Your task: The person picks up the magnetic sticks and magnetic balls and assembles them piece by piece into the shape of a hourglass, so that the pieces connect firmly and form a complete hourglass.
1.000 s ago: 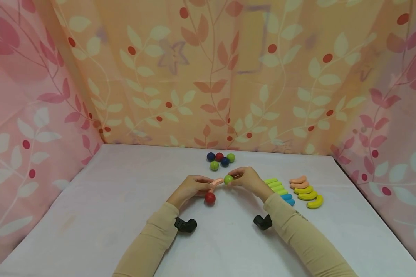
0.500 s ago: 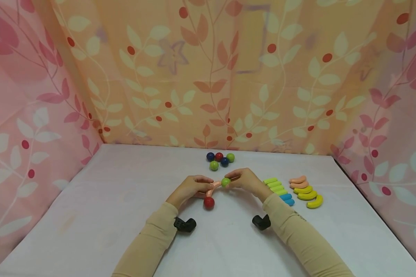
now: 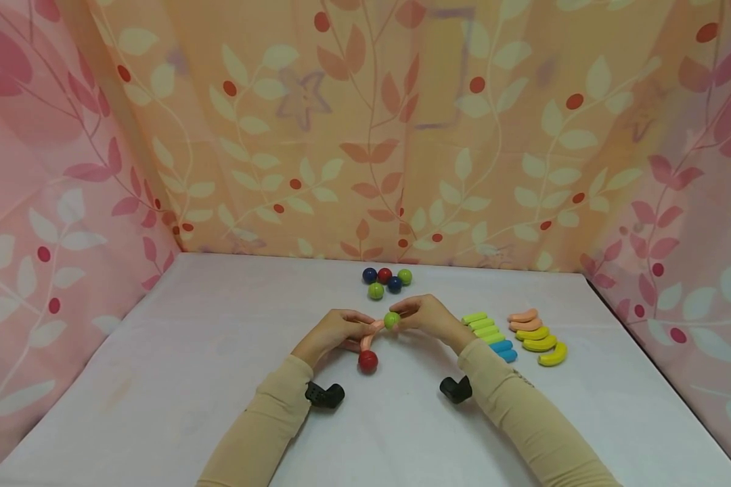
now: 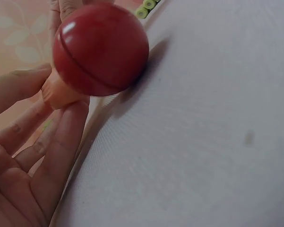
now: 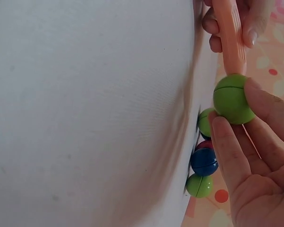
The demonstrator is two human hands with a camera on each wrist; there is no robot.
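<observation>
My left hand [image 3: 339, 330] pinches a peach-coloured curved toy rod [image 5: 232, 40] between thumb and fingers. A glossy red ball [image 4: 101, 49] sits at the rod's near end, low over the white cloth. At the other end, a green ball [image 5: 234, 99] meets the rod's tip. My right hand [image 3: 429, 318] holds that green ball by its thumb and fingertips, as the right wrist view shows closely. The left fingers hide the rod's middle part in the head view.
Beyond the hands lies a cluster of blue, red and green balls [image 3: 375, 291]. To the right are straight lime rods [image 3: 480, 325], blue rods [image 3: 503, 349], curved peach rods [image 3: 524, 316] and curved yellow rods [image 3: 540, 343]. Patterned curtains [image 3: 365, 135] surround the white-covered table [image 3: 158, 379].
My right hand has moved slightly left with the green ball, closer to my left hand. The red ball has swung a little toward me as the rod turned.
</observation>
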